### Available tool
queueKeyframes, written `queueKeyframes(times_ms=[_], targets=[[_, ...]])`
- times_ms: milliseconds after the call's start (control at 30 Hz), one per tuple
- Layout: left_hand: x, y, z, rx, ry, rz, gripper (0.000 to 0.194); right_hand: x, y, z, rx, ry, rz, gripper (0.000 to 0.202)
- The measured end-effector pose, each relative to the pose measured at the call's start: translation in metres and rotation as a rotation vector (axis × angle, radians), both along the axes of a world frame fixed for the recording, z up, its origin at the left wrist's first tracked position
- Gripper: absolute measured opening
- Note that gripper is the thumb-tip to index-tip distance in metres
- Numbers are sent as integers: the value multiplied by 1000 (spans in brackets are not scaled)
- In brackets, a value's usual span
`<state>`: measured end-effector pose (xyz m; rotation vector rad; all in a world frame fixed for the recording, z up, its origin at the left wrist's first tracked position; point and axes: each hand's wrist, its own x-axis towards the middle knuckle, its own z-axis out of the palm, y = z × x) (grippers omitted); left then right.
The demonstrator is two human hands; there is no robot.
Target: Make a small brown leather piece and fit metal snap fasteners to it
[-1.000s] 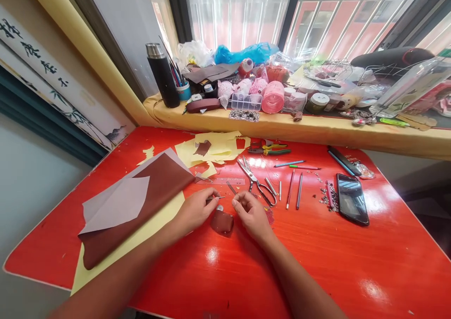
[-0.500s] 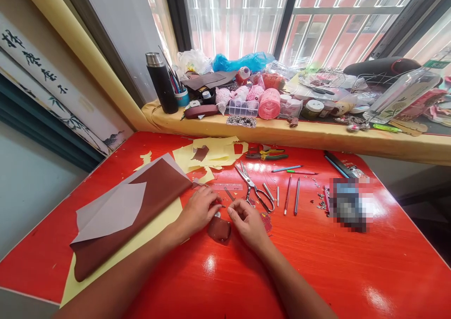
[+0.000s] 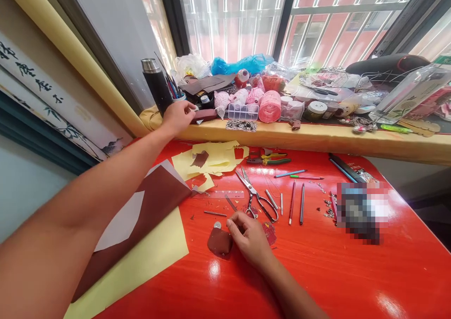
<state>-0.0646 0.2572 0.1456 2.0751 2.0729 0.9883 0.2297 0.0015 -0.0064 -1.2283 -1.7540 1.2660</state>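
My left hand (image 3: pixel 179 116) reaches up to the window sill, fingers bent over a small whitish object beside a dark red case (image 3: pixel 205 116). Its grip is partly hidden. My right hand (image 3: pixel 247 234) stays low over the table, thumb and forefinger pinched together; anything between them is too small to make out. Just left of those fingertips lies a small brown leather pouch (image 3: pixel 220 242), with a round silvery disc (image 3: pixel 217 225) at its top edge. A thin dark rod (image 3: pixel 215 213) rests above the pouch.
Scissors (image 3: pixel 255 194), pliers (image 3: pixel 268 159), pencils (image 3: pixel 292 203) and a clear ruler (image 3: pixel 225 194) lie on the red table. Brown leather (image 3: pixel 155 201) covers yellow paper (image 3: pixel 155 258) at left. A black flask (image 3: pixel 157 86) and a bead box (image 3: pixel 243 112) stand on the crowded sill.
My left hand has left the spot beside the pouch and moved up and left to the sill. The thin rod now shows on the table. My right hand keeps its pinch near the pouch.
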Motion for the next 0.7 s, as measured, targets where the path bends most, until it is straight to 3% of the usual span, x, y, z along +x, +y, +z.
queueKeyframes(times_ms=[167,333,533,700], targets=[[-3,73,11,53,67,50,30,0,1,-2,-17,-36,14,31],[8,119,11,-63,163,64,35,-1,2,-2,-23,-57,19,29],[20,136,5,-138,166,79,35,-3,0,-1,-26,-50,21,25],[16,124,22,-61,153,105,39,-3,0,0,-7,-57,10,23]])
